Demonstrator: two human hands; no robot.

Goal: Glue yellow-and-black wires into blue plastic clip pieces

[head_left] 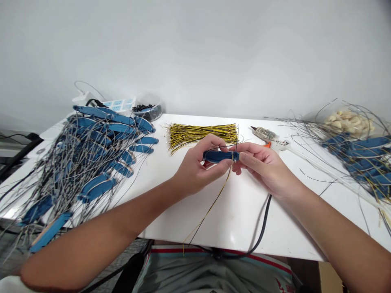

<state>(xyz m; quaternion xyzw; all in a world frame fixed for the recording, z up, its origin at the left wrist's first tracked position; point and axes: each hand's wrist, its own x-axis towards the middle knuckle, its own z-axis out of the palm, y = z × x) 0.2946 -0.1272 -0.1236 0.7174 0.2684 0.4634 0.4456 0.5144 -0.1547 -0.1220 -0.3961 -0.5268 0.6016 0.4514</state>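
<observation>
Your left hand (197,167) and right hand (265,167) pinch a part (217,156), wire (217,198) hanging below the fingers (252,161). Batch (369,144) right of them appears done; pile (99,186) left, pending.

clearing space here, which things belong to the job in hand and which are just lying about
Likely the job's:
blue piece, in left hand, right hand at its end
yellow wire trailing below
yellow-and-black wire bundle
similar blue pieces
glue gun

Probably just lying about:
power strip
tub of black parts
pale pieces
</observation>
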